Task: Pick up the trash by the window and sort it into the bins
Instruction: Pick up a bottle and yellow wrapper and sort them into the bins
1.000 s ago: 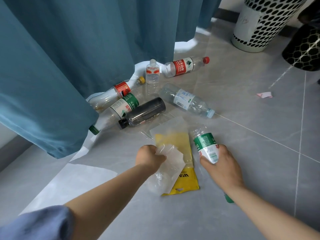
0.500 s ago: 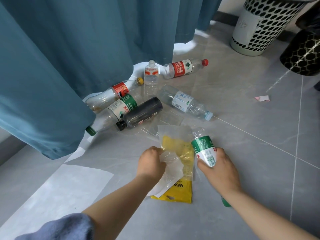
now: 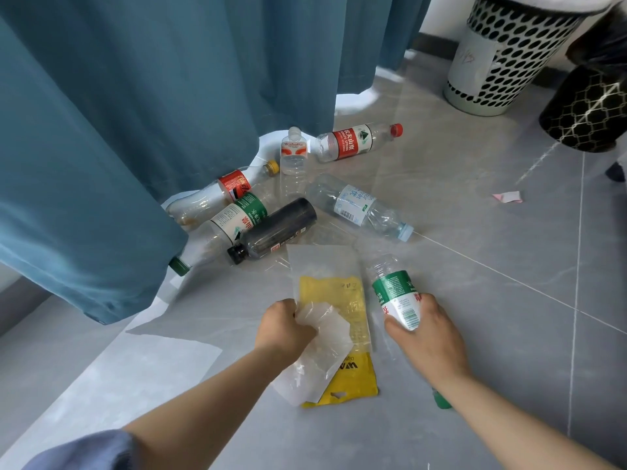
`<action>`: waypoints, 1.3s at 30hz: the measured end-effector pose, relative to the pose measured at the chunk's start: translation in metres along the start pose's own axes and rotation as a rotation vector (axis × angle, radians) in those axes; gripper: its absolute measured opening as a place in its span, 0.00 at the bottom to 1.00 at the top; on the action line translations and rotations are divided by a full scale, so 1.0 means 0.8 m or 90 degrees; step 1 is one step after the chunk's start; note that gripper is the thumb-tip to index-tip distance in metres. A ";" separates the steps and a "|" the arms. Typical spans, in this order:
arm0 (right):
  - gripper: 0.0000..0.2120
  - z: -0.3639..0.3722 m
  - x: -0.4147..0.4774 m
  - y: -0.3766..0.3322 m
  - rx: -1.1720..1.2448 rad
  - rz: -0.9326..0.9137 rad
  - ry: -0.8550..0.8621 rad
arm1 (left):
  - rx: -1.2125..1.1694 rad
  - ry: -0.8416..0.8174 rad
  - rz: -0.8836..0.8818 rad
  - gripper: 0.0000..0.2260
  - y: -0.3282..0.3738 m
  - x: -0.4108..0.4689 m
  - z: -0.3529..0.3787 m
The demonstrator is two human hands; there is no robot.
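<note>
Left hand (image 3: pixel 283 329) is clenched on a bunch of clear plastic wrappers (image 3: pixel 322 337) and a yellow bag (image 3: pixel 353 378) just above the floor (image 3: pixel 475 334); my right hand (image 3: pixel 425 334) grips a green-label bottle (image 3: pixel 395 296). To finish this pickup well, I gather the loose wrapper ends into the fist so nothing trails. Six bottles lie beyond by the blue curtain (image 3: pixel 135 130). Perforated white bin (image 3: pixel 502 59) and black bin (image 3: pixel 587 110) stand well apart, upper right.

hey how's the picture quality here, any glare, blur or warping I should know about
Head view: daylight under the curtain puts bright patches and glare on the floor tiles; wide-angle bending shows at the edges, as on the white bin; the left hand, right hand and bottle labels stay sharp.
</note>
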State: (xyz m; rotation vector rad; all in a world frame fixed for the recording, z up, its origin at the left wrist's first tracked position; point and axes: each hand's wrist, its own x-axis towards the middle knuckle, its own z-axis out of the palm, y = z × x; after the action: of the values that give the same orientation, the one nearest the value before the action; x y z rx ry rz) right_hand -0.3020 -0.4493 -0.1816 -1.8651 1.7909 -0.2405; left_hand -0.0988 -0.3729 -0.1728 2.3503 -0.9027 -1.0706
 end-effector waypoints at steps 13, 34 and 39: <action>0.23 -0.118 0.000 -0.115 0.236 -0.008 0.029 | -0.125 0.004 0.118 0.02 0.117 -0.021 -0.155; 0.23 -0.678 -0.138 -0.450 0.426 -0.028 0.123 | -0.202 0.072 0.134 0.09 0.506 -0.323 -0.576; 0.25 -0.834 -0.207 -0.505 0.432 -0.050 0.155 | -0.202 0.090 0.179 0.09 0.605 -0.440 -0.668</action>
State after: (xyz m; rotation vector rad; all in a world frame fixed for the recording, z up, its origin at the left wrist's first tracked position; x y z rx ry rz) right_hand -0.2875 -0.4691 0.6155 -1.4498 1.5108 -1.0039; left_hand -0.0482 -0.4221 0.6262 1.9443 -0.9043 -0.8522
